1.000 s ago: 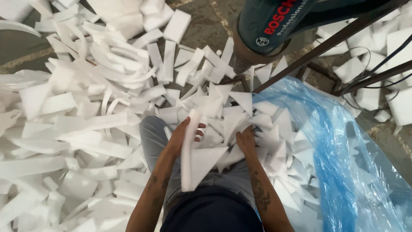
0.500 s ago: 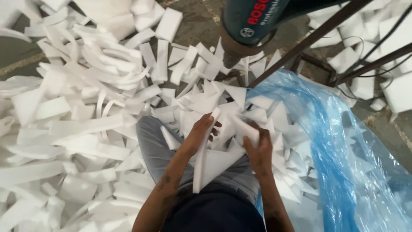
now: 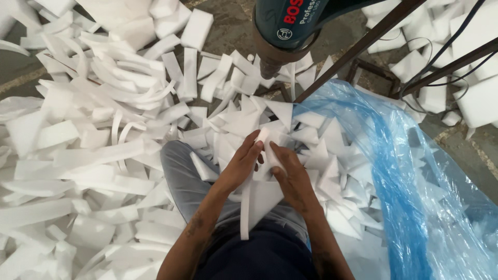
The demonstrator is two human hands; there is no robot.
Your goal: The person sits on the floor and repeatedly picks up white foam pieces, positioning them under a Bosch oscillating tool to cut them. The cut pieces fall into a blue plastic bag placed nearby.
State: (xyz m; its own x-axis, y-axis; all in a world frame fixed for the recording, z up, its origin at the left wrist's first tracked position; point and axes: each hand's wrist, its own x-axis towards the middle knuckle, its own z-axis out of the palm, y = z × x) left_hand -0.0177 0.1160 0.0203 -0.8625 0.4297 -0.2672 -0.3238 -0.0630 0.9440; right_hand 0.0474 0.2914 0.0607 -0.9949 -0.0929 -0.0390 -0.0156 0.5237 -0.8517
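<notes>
Both hands meet over the person's lap. The left hand (image 3: 239, 168) and right hand (image 3: 290, 173) pinch a white triangular foam piece (image 3: 262, 199) between them, fingers curled onto its upper tip; its wide part hangs below the palms. Loose foam offcuts (image 3: 104, 150) lie left of the left hand, and a blue plastic bag (image 3: 415, 181) lies right of the right hand.
</notes>
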